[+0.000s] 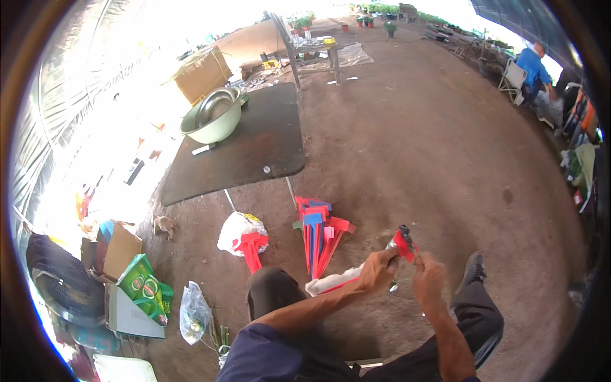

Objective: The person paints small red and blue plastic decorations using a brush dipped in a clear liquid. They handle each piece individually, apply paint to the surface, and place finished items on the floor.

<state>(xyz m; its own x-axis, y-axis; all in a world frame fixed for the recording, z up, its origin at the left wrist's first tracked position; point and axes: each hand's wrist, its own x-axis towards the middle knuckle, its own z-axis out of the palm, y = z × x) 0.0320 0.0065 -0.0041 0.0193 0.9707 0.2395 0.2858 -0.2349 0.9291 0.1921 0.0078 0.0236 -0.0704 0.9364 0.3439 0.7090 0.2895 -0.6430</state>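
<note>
Over at four o'clock, the hands are kept close together: a red piece (pixel 405 246) is gripped by the left hand (pixel 380 270), fingers curled shut, while its edge is met by the right hand (pixel 428 272), half curled and blurred; whether anything is pinched there cannot be told. At six o'clock, red and blue strips (pixel 314 237) are bunched; at eight, a white bag (pixel 231 230) is topped with red. At ten, a bowl (pixel 219 130) is carried by the dark worktop (pixel 270 130).
</note>
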